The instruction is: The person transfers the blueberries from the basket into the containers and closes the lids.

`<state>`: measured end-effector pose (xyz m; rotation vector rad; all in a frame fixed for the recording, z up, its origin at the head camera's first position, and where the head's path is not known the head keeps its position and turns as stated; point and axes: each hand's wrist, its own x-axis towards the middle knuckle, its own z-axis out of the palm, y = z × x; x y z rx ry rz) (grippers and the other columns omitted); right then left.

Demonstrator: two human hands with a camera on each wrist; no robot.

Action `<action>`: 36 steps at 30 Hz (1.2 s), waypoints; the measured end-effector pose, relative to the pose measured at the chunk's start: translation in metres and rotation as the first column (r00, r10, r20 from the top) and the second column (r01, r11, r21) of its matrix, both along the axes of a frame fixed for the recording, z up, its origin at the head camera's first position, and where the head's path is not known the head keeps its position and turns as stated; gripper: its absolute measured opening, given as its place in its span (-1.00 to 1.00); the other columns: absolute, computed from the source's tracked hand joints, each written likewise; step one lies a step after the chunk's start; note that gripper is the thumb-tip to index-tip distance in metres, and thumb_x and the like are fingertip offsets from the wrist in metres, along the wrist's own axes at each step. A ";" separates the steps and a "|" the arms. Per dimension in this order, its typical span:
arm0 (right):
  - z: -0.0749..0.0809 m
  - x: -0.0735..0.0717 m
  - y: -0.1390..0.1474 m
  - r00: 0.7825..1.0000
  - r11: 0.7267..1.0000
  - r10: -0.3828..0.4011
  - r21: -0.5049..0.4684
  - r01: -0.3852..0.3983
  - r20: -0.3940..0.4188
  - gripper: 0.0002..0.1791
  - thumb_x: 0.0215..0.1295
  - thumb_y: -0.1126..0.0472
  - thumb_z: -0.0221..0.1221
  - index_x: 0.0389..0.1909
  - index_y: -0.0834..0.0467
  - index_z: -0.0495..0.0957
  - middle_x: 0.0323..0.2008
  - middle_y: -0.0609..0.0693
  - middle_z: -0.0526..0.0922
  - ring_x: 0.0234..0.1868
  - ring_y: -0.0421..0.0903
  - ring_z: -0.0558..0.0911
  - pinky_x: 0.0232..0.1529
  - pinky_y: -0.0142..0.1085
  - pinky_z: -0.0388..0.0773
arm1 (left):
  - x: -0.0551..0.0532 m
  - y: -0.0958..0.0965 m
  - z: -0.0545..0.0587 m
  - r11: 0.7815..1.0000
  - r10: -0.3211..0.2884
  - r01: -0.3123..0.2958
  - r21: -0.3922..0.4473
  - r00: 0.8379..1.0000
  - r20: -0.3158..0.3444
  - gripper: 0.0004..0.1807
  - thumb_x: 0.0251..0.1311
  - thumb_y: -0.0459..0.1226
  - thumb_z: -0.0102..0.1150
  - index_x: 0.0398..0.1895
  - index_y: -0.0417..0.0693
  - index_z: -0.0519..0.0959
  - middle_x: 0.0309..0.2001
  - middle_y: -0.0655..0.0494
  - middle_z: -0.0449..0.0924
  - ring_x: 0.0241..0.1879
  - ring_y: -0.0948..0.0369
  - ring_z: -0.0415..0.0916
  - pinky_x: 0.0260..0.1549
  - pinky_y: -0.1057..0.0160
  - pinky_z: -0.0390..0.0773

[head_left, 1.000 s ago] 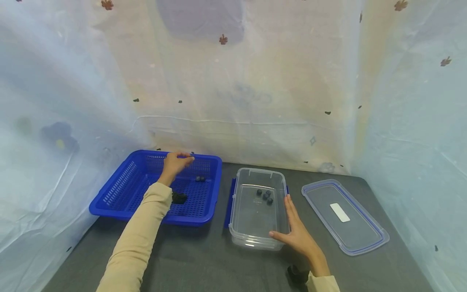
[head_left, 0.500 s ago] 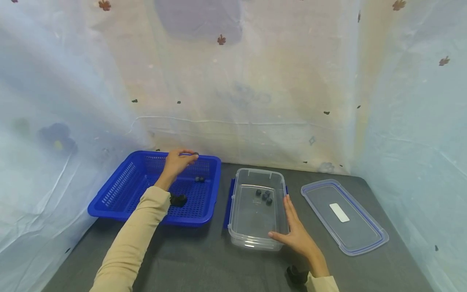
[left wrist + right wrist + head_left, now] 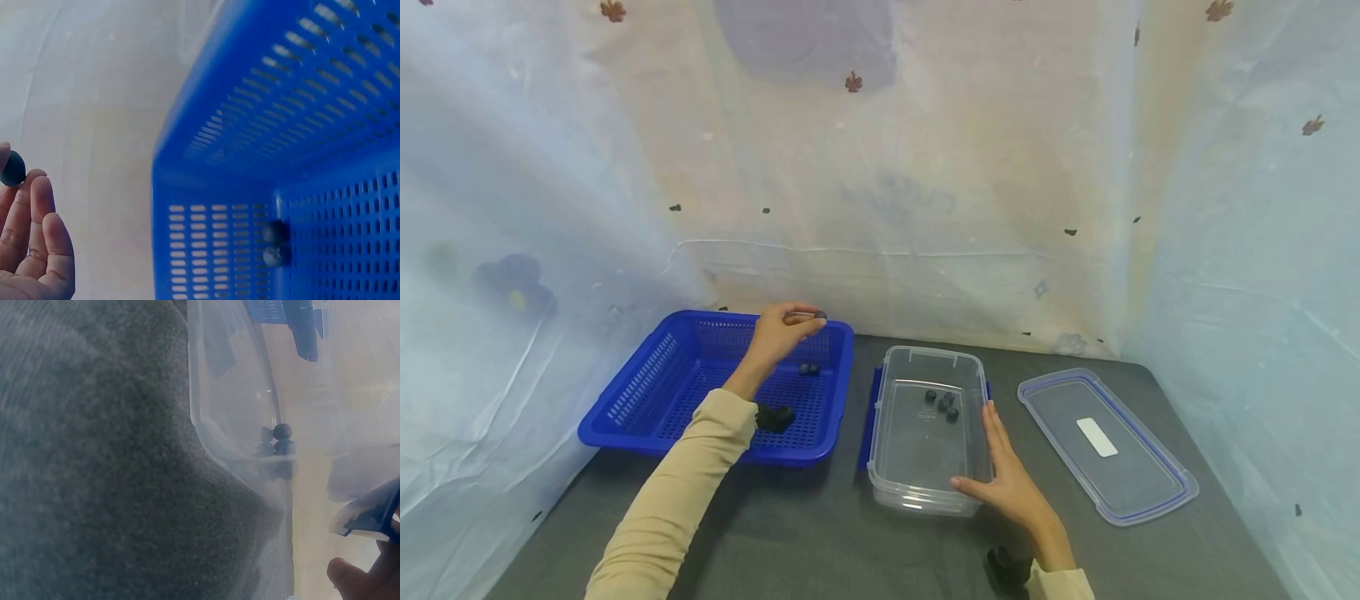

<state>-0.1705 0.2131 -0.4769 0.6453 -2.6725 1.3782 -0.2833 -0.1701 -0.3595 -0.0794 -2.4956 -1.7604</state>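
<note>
Above the back right rim of a blue basket point(image 3: 808, 457), my left hand point(image 3: 772, 337) pinches a blueberry point(image 3: 12, 169) between thumb and fingertips. Two more blueberries point(image 3: 808, 369) lie together on the basket floor, also visible in the left wrist view at the bottom of the mesh wall. To the right, a clear plastic box point(image 3: 906, 467) stands without its lid and holds several blueberries point(image 3: 946, 404). My right hand point(image 3: 1017, 492) rests against the box's right side, fingers straight along the wall and thumb at the front corner. Its fingertips are partly hidden in the right wrist view.
The clear lid point(image 3: 1120, 479) with a blue seal and white label lies on the dark tabletop point(image 3: 820, 542), right of the box. Blue side latches point(image 3: 871, 421) hang out from the box. A patterned plastic sheet point(image 3: 880, 167) encloses the back and sides.
The left hand, holding the blueberry, has risen slightly and moved right toward the basket's back right corner. The right hand stays at the box.
</note>
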 end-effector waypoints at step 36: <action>0.002 0.002 -0.002 1.000 1.000 -0.015 0.002 0.015 0.006 0.30 -0.01 -0.02 0.44 0.53 0.21 -0.28 0.52 0.21 -0.30 0.46 0.30 -0.20 0.23 0.38 -0.07 | 0.011 0.093 0.000 0.982 -0.187 0.187 -0.016 0.977 -0.106 -0.70 0.21 -0.12 0.32 -0.05 -0.04 0.64 -0.10 0.09 0.64 -0.09 0.15 0.56 -0.08 0.08 0.54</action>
